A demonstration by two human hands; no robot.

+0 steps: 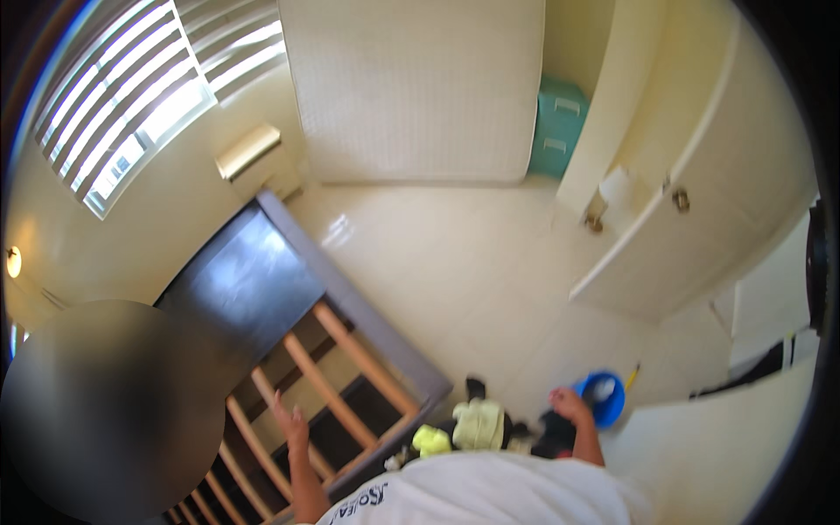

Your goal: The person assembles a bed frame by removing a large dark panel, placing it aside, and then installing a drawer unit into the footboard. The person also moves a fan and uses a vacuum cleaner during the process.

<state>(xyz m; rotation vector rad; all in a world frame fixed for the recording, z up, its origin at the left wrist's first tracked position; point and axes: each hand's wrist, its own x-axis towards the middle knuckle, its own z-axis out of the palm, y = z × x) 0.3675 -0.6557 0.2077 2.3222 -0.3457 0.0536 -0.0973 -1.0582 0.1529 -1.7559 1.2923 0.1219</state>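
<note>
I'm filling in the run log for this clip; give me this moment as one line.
left hand: open, raised over wooden bed slats | right hand: closed, beside blue bucket | mattress upright against wall

A dark blurred patch [105, 411] is covering the lower left, hiding part of the bed frame [350, 350]. The blue bucket [604, 398] is sitting partly behind the right hand [570, 407], its contents too small to tell.

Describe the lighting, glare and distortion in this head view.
Head view: daylight blows out the louvred window, a bright glare patch sits on the floor tiles, fisheye bends the mattress and bed frame edges, and the corners go dark; both hands look slightly soft.
</note>
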